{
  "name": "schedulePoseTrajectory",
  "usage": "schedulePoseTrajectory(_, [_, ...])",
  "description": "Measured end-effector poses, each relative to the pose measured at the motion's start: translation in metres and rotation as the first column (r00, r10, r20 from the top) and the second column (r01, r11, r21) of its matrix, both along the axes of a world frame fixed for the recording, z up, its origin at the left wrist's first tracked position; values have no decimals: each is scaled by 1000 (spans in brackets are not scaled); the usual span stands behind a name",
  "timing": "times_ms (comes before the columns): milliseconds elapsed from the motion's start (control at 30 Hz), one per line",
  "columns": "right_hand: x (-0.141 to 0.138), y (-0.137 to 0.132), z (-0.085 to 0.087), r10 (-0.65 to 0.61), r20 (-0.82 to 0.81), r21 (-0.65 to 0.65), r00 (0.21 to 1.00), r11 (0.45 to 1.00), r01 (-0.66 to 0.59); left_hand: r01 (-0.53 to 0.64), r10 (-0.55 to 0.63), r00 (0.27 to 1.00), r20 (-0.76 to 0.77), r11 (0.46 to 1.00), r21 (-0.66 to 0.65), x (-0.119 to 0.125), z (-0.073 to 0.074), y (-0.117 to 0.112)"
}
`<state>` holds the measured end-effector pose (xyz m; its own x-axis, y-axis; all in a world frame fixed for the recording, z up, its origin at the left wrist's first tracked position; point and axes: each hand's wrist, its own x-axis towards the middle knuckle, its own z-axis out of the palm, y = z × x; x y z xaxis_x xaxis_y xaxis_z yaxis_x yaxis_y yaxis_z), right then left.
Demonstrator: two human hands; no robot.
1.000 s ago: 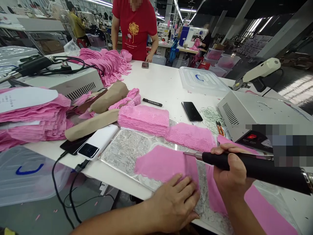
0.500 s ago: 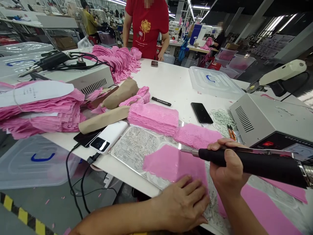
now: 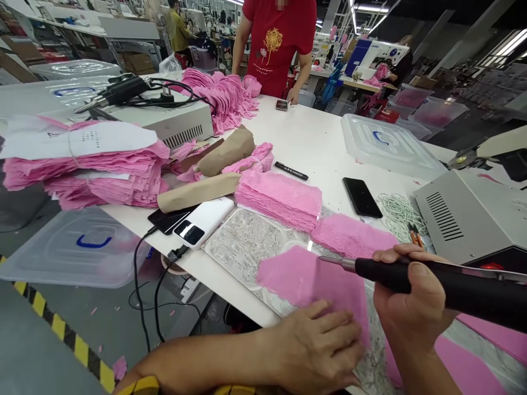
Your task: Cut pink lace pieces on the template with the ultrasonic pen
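Flat on the patterned grey-and-white board (image 3: pixel 242 236) lies a pink fabric piece (image 3: pixel 292 274). My left hand (image 3: pixel 321 345) rests palm down across its near edge, fingers stretched out and holding nothing. In my right hand (image 3: pixel 415 296) is a black-handled cutting tool (image 3: pixel 382 274), thumb on top and fingers wrapped round it. Its pointed metal tip is at the fabric's upper part; whether it touches cannot be made out. Just beyond are a tall stack of pink fabric pieces (image 3: pixel 278 200) and a lower stack (image 3: pixel 354 233).
A grey control box (image 3: pixel 473 214) stands right, near cord (image 3: pixel 399 211), orange-handled snips (image 3: pixel 415 236) and a black phone (image 3: pixel 362 197). Left lie a white power bank (image 3: pixel 214 216) and bundled pink fabric (image 3: pixel 102 170). A person in red (image 3: pixel 275 49) stands across the table.
The view has shifted, so the scene sits further right in the picture. Both hands keep their places on the fabric and the tool; the tip still points at the fabric's upper part.
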<state>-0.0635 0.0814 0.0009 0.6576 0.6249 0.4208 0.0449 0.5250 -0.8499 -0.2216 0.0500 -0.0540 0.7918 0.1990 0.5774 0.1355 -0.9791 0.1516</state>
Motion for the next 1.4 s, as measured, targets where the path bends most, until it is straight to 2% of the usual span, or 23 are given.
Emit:
schedulePoseTrajectory(100, [-11, 4, 3, 35, -43, -6, 998, 999, -35, -193, 192, 969, 156, 981, -13, -29, 2, 7])
schedulePoseTrajectory(167, [-20, 7, 4, 86, -55, -13, 995, 996, -87, -306, 309, 933, 185, 951, -48, -52, 2, 13])
schedulePoseTrajectory(267, [-33, 11, 3, 152, -38, -14, 988, 988, -153, -377, 383, 913, 143, 924, -71, -81, 0, 18])
schedulePoseTrajectory(367, [-41, 13, 0, 175, -24, -7, 984, 985, -175, -393, 398, 912, 99, 917, -72, -96, -4, 19])
schedulePoseTrajectory(800, [-43, 15, -3, 185, 37, -49, 982, 982, -183, -411, 418, 900, 121, 908, -81, -102, -14, 19])
schedulePoseTrajectory(1000, [-45, 15, -1, 172, -36, -54, 984, 983, -174, -417, 422, 897, 132, 906, -69, -105, -16, 19])
schedulePoseTrajectory(1133, [-50, 12, 0, 201, -81, -64, 976, 976, -206, -419, 425, 894, 139, 905, -71, -111, -15, 19])
schedulePoseTrajectory(1400, [-52, 9, -3, 262, -17, -62, 965, 963, -263, -415, 420, 901, 111, 907, -69, -116, -19, 17])
